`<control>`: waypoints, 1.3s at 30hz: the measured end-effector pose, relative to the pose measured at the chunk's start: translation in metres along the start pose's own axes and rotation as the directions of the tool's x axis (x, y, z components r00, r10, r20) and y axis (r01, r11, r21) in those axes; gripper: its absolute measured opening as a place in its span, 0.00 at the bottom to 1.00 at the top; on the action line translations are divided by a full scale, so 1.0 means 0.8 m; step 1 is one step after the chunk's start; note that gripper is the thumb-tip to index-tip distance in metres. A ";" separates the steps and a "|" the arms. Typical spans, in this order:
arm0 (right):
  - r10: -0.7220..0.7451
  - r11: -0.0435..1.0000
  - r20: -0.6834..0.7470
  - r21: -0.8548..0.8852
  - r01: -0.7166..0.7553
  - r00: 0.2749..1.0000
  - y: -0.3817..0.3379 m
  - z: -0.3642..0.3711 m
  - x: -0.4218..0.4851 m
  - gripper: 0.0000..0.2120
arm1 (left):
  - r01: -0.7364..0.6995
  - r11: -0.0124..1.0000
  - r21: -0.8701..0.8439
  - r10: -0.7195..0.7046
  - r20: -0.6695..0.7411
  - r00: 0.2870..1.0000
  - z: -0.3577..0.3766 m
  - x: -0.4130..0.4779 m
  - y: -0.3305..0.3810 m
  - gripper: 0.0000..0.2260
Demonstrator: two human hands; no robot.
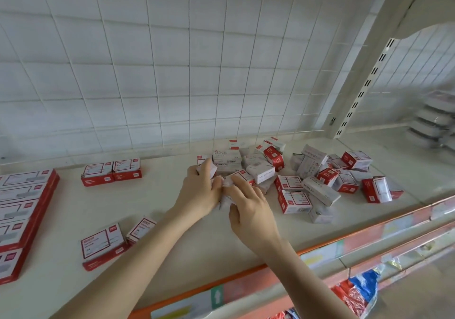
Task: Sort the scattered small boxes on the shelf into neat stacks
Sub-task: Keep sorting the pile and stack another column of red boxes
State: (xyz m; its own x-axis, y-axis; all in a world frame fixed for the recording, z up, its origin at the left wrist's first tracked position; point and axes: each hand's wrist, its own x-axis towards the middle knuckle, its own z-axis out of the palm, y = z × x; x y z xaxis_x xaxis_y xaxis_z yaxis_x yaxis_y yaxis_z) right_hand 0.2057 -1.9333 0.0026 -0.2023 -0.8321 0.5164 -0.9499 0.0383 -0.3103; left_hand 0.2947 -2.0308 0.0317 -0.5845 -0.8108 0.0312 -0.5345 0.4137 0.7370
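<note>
Evidently both hands work at the pile's nine-o'clock edge, gathering. The left hand (199, 190) curls its fingers round a few pale boxes (208, 169), and the right hand (251, 210) closes thumb and bent fingers on the same clutch from the other side, probably to square the edges before stacking; how many they hold cannot be told. The loose pile (310, 178) sprawls toward three o'clock on the shelf (187, 249), its boxes tipped and overlapping. At ten o'clock a tidy pair (111, 171) sits by the wire grid (172, 72); at eight o'clock two more boxes (103, 243) lie, one leaning. Big red cartons (22, 210) at nine o'clock limit stacking room.
</note>
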 end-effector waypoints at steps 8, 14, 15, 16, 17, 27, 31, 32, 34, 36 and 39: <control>0.074 0.996 -0.110 -0.031 -0.078 0.991 0.032 -0.022 -0.013 0.23 | -0.136 0.982 0.133 0.140 -0.015 0.990 0.023 -0.018 0.017 0.19; 0.086 0.993 -0.102 -0.072 -0.094 0.991 0.055 -0.036 -0.016 0.16 | -0.212 0.943 0.255 0.199 0.075 0.977 0.041 -0.033 0.030 0.23; 0.091 0.993 -0.090 -0.066 -0.097 0.992 0.056 -0.036 -0.016 0.16 | -0.217 0.946 0.239 0.202 0.086 0.976 0.041 -0.034 0.033 0.23; 0.091 0.994 -0.091 -0.056 -0.096 0.992 0.056 -0.036 -0.016 0.16 | -0.221 0.950 0.219 0.205 0.095 0.974 0.040 -0.035 0.035 0.22; 0.090 0.994 -0.103 -0.047 -0.095 0.991 0.057 -0.036 -0.017 0.15 | -0.223 0.955 0.194 0.206 0.103 0.973 0.039 -0.034 0.036 0.21; 0.091 0.994 -0.119 0.064 -0.084 0.989 0.064 -0.055 0.005 0.15 | -0.237 0.964 0.123 0.240 -0.009 0.971 0.012 -0.004 0.048 0.14; 0.135 0.989 -0.036 0.071 -0.132 0.990 0.074 -0.063 0.041 0.13 | -0.250 0.961 0.116 0.258 -0.061 0.964 0.013 0.011 0.061 0.15; 0.146 0.988 0.000 0.052 -0.146 0.989 0.079 -0.065 0.052 0.13 | -0.243 0.961 0.130 0.253 -0.062 0.966 0.014 0.017 0.064 0.16; 0.192 0.981 0.085 -0.010 -0.192 0.978 0.091 -0.069 0.076 0.15 | -0.219 0.959 0.180 0.228 -0.033 0.973 0.018 0.032 0.066 0.18; 0.249 0.968 0.143 -0.074 -0.240 0.958 0.103 -0.073 0.101 0.17 | -0.185 0.951 0.249 0.191 -0.001 0.982 0.023 0.048 0.066 0.19; 0.319 0.940 0.233 -0.198 -0.276 0.919 0.117 -0.069 0.137 0.18 | -0.149 0.925 0.349 0.158 0.001 0.987 0.031 0.074 0.067 0.21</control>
State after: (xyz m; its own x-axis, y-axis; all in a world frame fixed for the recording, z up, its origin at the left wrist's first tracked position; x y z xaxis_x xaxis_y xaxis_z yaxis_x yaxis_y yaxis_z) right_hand 0.0814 -1.9905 0.0745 -0.4333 -0.8811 0.1894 -0.8846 0.3755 -0.2765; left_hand 0.2165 -2.0466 0.0563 -0.6624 -0.7347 0.1467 -0.6208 0.6479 0.4414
